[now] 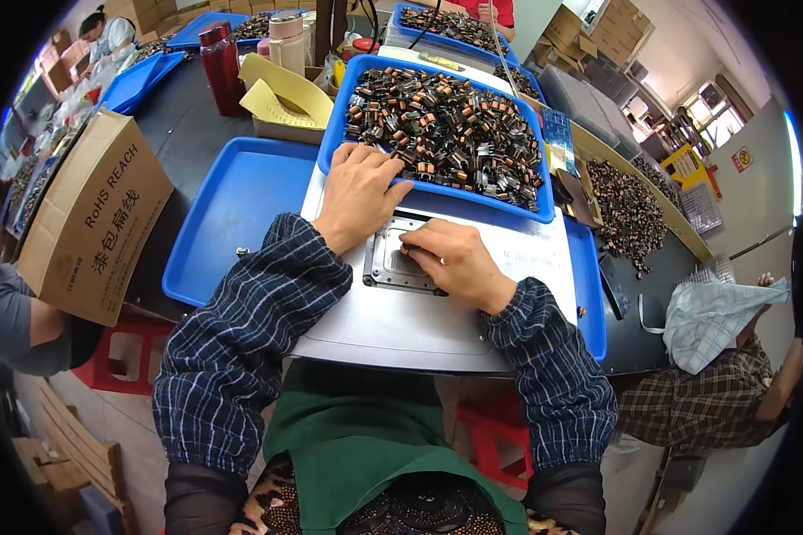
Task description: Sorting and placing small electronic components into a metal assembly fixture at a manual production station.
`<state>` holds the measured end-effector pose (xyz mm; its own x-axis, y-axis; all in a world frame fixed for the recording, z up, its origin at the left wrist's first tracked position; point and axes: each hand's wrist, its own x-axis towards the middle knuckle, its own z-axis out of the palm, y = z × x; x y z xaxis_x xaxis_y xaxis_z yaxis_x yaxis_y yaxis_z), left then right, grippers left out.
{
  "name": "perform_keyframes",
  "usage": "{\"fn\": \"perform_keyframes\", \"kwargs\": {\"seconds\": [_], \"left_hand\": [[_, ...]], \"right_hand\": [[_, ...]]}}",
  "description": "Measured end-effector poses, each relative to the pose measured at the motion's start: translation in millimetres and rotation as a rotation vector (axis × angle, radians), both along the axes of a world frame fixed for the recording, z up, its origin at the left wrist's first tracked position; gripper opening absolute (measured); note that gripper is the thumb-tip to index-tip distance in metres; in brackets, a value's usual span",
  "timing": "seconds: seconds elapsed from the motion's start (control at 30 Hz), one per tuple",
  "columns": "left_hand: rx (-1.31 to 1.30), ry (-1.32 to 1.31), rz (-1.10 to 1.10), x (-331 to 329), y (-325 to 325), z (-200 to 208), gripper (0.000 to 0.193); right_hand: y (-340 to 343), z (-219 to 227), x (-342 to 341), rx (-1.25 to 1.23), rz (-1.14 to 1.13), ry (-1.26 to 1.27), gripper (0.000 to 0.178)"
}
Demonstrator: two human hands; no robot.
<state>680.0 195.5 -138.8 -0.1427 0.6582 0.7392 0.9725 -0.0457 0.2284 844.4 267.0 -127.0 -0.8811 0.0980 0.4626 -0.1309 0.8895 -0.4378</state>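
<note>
My left hand lies at the near left corner of a blue tray, fingers stretched over its rim and the thumb apart. The tray holds a heap of small copper-wound coils with dark and silvery parts. Just below, my right hand pinches a small dark part, mostly hidden by the fingertips. It is over a square metal fixture with screws at its corners, set into a silvery machine top. Whether the part touches the fixture, I cannot tell.
At left are a blue tray with one small part and a cardboard box. A red flask and a yellow paper stand behind. More coils lie at right. A person's sleeve shows across the table.
</note>
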Motion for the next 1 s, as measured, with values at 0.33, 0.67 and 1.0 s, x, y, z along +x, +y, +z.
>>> {"fn": "perform_keyframes", "kwargs": {"seconds": [0.33, 0.67, 1.0], "left_hand": [[0.007, -0.090, -0.010, 0.5, -1.7, 0.8, 0.017], [0.020, -0.229, -0.039, 2.7, -0.6, -0.7, 0.020], [-0.066, -0.170, -0.085, 4.9, -2.4, 0.2, 0.024]], "right_hand": [[-5.1, 0.9, -1.2, -0.013, -0.009, -0.005, 0.009], [-1.1, 1.7, -3.6, 0.027, 0.014, -0.014, 0.014], [1.3, 6.7, -2.5, 0.020, 0.009, -0.069, 0.012]]}}
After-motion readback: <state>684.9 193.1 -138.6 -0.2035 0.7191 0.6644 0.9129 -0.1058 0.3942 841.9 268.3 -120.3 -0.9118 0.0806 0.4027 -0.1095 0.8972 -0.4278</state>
